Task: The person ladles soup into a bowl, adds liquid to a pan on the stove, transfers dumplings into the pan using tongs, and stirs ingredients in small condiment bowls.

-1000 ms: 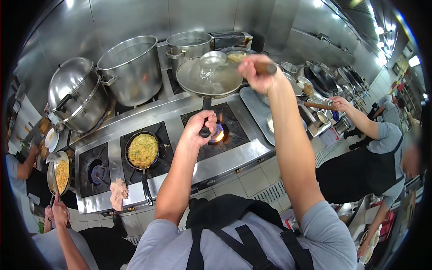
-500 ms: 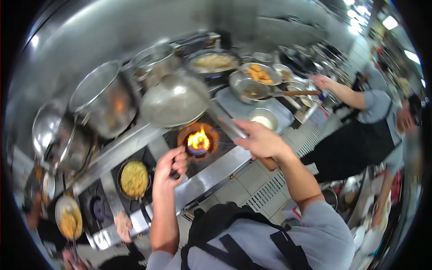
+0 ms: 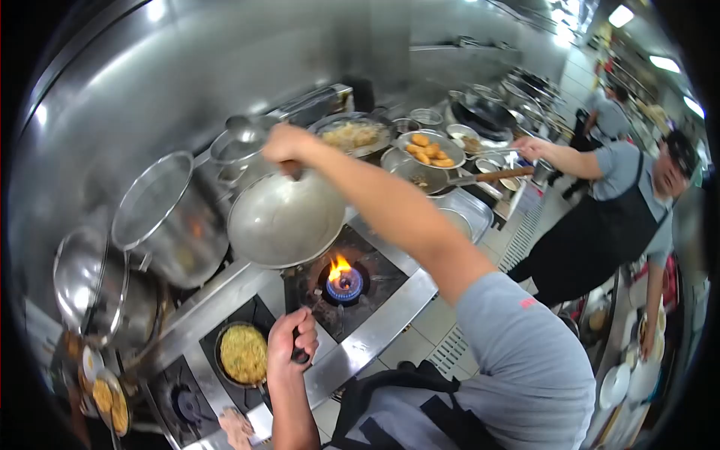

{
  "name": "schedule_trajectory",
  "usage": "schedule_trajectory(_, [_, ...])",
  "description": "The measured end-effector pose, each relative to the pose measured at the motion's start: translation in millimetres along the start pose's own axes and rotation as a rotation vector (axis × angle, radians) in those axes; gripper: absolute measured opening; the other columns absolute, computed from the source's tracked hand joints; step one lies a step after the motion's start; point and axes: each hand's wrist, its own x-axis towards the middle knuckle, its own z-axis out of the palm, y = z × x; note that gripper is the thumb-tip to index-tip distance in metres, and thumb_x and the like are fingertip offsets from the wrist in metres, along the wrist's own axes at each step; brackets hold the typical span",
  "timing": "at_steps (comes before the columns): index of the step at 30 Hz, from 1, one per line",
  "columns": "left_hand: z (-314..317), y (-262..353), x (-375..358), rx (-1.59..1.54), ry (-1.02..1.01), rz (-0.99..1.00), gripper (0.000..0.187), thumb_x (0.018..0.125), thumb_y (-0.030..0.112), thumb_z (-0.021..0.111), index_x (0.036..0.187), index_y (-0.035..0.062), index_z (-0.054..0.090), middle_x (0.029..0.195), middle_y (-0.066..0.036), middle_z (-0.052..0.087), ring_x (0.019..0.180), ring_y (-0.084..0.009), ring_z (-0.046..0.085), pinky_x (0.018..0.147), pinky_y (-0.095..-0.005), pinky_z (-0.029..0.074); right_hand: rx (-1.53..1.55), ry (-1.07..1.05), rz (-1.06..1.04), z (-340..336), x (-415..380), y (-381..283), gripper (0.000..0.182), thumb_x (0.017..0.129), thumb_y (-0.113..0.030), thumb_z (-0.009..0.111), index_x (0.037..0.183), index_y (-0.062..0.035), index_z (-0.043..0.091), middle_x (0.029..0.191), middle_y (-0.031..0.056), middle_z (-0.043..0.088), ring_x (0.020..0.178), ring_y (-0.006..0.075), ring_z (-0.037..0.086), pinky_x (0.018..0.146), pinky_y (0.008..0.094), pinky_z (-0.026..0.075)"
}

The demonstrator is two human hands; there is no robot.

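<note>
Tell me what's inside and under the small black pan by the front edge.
Inside the pan is a yellow, omelette-like round, covering most of the pan's floor. Dark stovetop shows around it; what's directly underneath is hidden.

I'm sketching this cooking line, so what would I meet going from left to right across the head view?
Domed steel pot → round yellow food → left hand gripping a black handle → lit burner → golden fried pieces → black-aproned co-worker.

Round, black-handled metal wok (image 3: 286,220), off the lit burner (image 3: 344,284); shiny metal ladle (image 3: 244,129), its bowl near the stockpot (image 3: 225,148).
</note>
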Motion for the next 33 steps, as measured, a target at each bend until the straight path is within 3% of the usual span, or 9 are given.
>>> schedule_trajectory(3, [-2.4, 3.4, -1.9, -0.052, -0.042, 0.01, 0.011, 0.089, 0.014, 0.049, 0.087, 0.0034, 0.051, 0.062, 0.002, 0.042, 0.039, -0.0058, 0.038, 0.032, -0.0222, 0.036, -0.17, 0.139, -0.07, 31.8, 61.6, -14.4, 0.024, 0.067, -0.015, 0.053, 0.072, 0.0042, 0.066, 0.073, 0.017, 0.066, 0.061, 0.0262, 0.065, 0.057, 0.0421, 0.052])
schedule_trajectory(6, [-8.5, 6.9, -2.1, -0.081, -0.053, -0.024, 0.014, 0.09, 0.013, 0.048, 0.093, 0.0002, 0.053, 0.062, 0.001, 0.043, 0.039, -0.006, 0.04, 0.033, -0.023, 0.039, -0.071, -0.194, -0.034, 32.2, 88.1, -30.0, 0.019, 0.063, -0.013, 0.056, 0.068, 0.0024, 0.065, 0.07, 0.0172, 0.063, 0.058, 0.0263, 0.063, 0.052, 0.0417, 0.049])
schedule_trajectory(8, [-8.6, 8.2, -1.3, -0.063, -0.034, -0.027, 0.013, 0.089, 0.014, 0.05, 0.093, 0.0014, 0.053, 0.062, 0.002, 0.043, 0.039, -0.0058, 0.039, 0.033, -0.023, 0.038, 0.258, -0.375, 0.138, 26.3, 100.5, -31.5, 0.007, 0.064, -0.012, 0.06, 0.058, -0.0069, 0.059, 0.058, 0.0128, 0.056, 0.052, 0.0218, 0.059, 0.047, 0.0355, 0.045])
schedule_trajectory(10, [-8.0, 13.6, -3.3, -0.023, -0.028, -0.019, 0.011, 0.089, 0.013, 0.051, 0.092, 0.0028, 0.053, 0.061, 0.002, 0.042, 0.039, -0.0052, 0.038, 0.033, -0.0226, 0.036, 1.127, -0.094, 0.464, 32.0, 99.3, -31.6, 0.014, 0.07, -0.01, 0.063, 0.076, -0.0006, 0.054, 0.069, 0.0124, 0.055, 0.055, 0.0201, 0.057, 0.051, 0.0279, 0.051])
schedule_trajectory(15, [-8.0, 20.5, -3.9, -0.035, -0.025, 0.003, 0.01, 0.088, 0.013, 0.051, 0.091, 0.0034, 0.051, 0.062, 0.002, 0.042, 0.04, -0.0049, 0.037, 0.035, -0.0225, 0.035, 1.827, -0.504, 0.561, 12.0, 126.2, -7.7, 0.025, 0.087, -0.024, 0.052, 0.085, 0.0002, 0.046, 0.074, 0.0144, 0.053, 0.058, 0.0226, 0.057, 0.043, 0.0282, 0.051])
schedule_trajectory(21, [-12.7, 24.0, 4.1, -0.002, -0.066, 0.01, 0.01, 0.089, 0.014, 0.051, 0.09, 0.0035, 0.051, 0.063, 0.002, 0.043, 0.043, -0.0048, 0.039, 0.037, -0.0221, 0.036, 1.983, -0.383, 0.625, -15.0, 94.4, -27.2, 0.06, 0.082, -0.008, 0.05, 0.126, 0.0101, 0.015, 0.073, 0.0121, 0.047, 0.056, 0.0179, 0.055, 0.042, 0.0239, 0.052])
schedule_trajectory(25, [-11.8, 25.2, 10.6, -0.005, -0.089, 0.007, 0.013, 0.086, 0.013, 0.054, 0.077, 0.0064, 0.048, 0.063, 0.001, 0.045, 0.045, -0.0067, 0.041, 0.04, -0.024, 0.036, 2.067, -0.367, 0.638, -31.8, 79.8, -36.4, 0.074, 0.083, -0.008, 0.052, 0.132, 0.0067, -0.002, 0.071, 0.0122, 0.047, 0.055, 0.018, 0.055, 0.041, 0.0248, 0.052])
schedule_trajectory(29, [-12.6, 22.3, 21.4, -0.01, -0.103, 0.004, 0.011, 0.088, 0.014, 0.053, 0.088, 0.0035, 0.05, 0.063, 0.003, 0.043, 0.043, -0.004, 0.038, 0.038, -0.0205, 0.035, 2.077, -0.373, 0.617, -45.6, 58.5, -38.0, 0.073, 0.084, -0.01, 0.051, 0.133, 0.0057, -0.002, 0.071, 0.0124, 0.047, 0.053, 0.0181, 0.055, 0.041, 0.0252, 0.052])
schedule_trajectory(33, [-10.8, 15.1, 35.1, -0.012, -0.134, 0.036, 0.015, 0.086, 0.015, 0.054, 0.073, 0.0083, 0.049, 0.062, 0.002, 0.045, 0.045, -0.0054, 0.041, 0.041, -0.0224, 0.036, 2.06, -0.394, 0.536, -61.9, 41.0, -33.4, 0.071, 0.084, -0.009, 0.049, 0.133, 0.0067, -0.001, 0.07, 0.0128, 0.047, 0.052, 0.0193, 0.055, 0.041, 0.0254, 0.052])
